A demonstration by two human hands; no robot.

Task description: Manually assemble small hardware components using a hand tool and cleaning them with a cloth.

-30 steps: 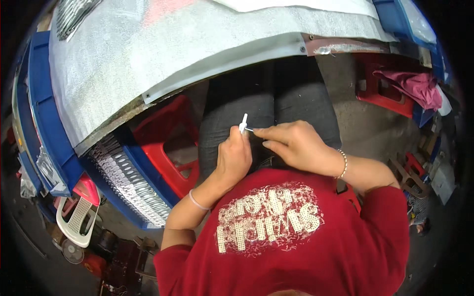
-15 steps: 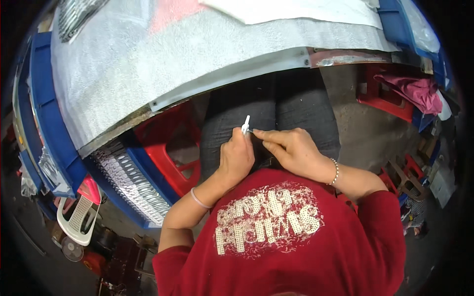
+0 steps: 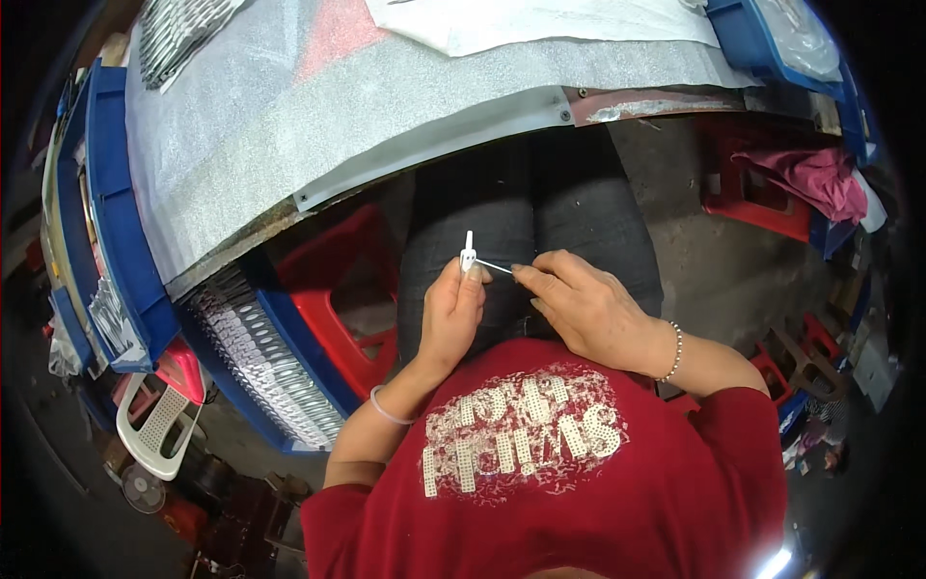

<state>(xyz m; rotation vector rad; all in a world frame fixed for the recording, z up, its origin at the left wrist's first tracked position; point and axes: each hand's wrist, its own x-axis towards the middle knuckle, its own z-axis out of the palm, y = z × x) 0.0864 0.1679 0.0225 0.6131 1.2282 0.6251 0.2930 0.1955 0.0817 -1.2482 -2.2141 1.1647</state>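
Over my lap, my left hand is closed around a small white plastic piece. Its narrow tip points up, away from me, and its lower part is hidden in my fingers. My right hand pinches one end of a thin, pale rod. The rod's other end meets the side of the white piece, just above my left thumb. I cannot make out whether it sits inside the piece or only touches it.
A table covered with grey-white sheeting stands ahead, with a bundle of metallic strips at its far left. Below its left edge, a blue crate holds rows of shiny pieces. Red stools and a blue bin stand around.
My right hand has drawn away to the right from my left, so more of the thin rod shows. My left hand has shifted slightly left. The whole view has also moved a little.
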